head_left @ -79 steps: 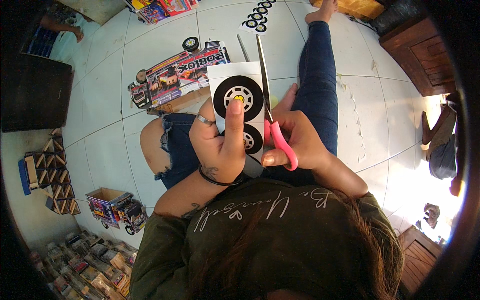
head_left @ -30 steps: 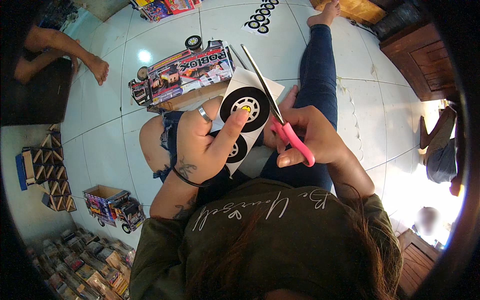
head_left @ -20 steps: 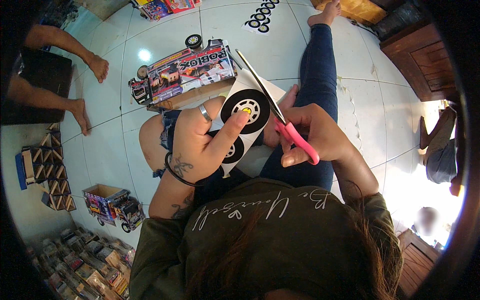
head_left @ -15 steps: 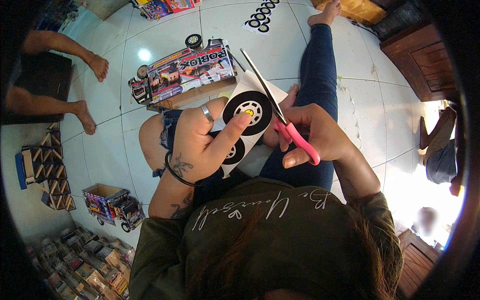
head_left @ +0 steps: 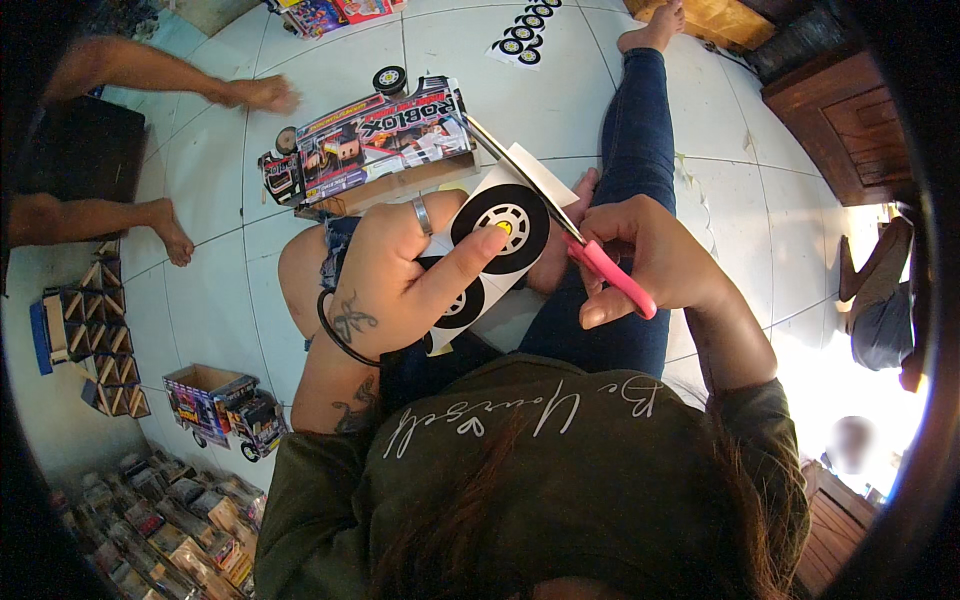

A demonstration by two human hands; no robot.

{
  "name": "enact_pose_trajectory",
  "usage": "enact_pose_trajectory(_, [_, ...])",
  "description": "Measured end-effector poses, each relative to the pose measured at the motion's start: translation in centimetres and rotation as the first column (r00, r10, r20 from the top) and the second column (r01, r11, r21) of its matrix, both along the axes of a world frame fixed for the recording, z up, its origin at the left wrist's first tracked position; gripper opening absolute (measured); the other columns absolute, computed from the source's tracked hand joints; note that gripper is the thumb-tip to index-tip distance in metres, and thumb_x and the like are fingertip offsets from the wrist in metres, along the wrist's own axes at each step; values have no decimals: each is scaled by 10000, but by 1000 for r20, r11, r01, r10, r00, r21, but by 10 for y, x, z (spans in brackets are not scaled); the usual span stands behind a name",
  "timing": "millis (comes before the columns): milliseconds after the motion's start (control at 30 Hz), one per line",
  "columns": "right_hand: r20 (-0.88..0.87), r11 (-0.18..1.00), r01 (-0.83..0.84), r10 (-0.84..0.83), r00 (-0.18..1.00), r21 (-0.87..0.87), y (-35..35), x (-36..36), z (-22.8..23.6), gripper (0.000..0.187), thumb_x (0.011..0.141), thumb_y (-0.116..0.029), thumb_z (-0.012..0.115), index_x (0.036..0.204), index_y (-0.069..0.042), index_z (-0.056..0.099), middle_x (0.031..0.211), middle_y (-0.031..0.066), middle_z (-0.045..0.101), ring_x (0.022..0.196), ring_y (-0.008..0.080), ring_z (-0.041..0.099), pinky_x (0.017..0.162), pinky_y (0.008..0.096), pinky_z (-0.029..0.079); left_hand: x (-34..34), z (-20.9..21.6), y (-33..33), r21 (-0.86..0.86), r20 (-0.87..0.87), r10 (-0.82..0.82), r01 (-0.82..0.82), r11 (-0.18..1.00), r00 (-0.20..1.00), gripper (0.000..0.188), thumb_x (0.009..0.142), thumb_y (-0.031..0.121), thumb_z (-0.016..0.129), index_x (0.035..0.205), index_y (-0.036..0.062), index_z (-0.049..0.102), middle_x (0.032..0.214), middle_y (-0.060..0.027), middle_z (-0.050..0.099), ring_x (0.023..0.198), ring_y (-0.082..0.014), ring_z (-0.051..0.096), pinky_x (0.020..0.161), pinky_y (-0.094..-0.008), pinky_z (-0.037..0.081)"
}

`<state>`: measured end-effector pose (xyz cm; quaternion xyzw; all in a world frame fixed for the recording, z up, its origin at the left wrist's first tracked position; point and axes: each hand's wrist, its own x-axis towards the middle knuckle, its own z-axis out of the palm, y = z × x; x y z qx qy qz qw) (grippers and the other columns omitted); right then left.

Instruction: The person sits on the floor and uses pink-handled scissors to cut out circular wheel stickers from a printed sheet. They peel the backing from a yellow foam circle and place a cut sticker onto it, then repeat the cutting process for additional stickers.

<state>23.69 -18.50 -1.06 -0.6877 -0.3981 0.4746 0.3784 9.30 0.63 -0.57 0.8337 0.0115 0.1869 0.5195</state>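
My left hand (head_left: 405,265) pinches a white sheet printed with black wheels (head_left: 515,205), its thumb lying over the hub of the upper wheel. A second wheel shows below, partly behind the thumb. In my right hand (head_left: 650,250) are pink-handled scissors (head_left: 612,272), their blades pointing up and left along the right edge of the upper wheel. The blades look nearly closed, with a corner of white paper beyond them. Past my left hand, a colourful toy truck (head_left: 380,135) lies on its side on the floor, with wheels along its far edge.
More printed wheel cutouts (head_left: 522,38) lie on the tiled floor (head_left: 560,110) at the far side. A smaller toy truck (head_left: 222,405) stands at the left, near wooden frames (head_left: 100,335) and many packed items (head_left: 170,525). Another person's feet (head_left: 172,230) are at the left.
The scissors' blades have closed and the right hand has shifted slightly right. The paper has moved a little with the left hand. The other person's upper foot has swung right.
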Motion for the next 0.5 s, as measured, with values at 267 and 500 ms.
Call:
enact_pose_trajectory(267, [-8, 997, 14, -14, 1000, 73, 1, 2, 5, 414, 579, -341, 841, 561, -53, 544, 511, -51, 451, 489, 48, 393, 447, 211, 281, 1, 3, 3, 6, -35, -62, 63, 998, 997, 249, 841, 237, 602, 786, -6, 595, 607, -122, 556, 514, -195, 526, 496, -279, 388])
enact_pose_trajectory(500, [54, 996, -51, 47, 997, 77, 2, 7, 8, 420, 570, -382, 833, 583, -49, 578, 504, -39, 477, 464, 54, 397, 431, 225, 277, 3, -1, 6, -46, -29, -132, 131, 990, 991, 245, 830, 224, 615, 759, -6, 574, 610, -121, 554, 520, -197, 527, 500, -283, 390])
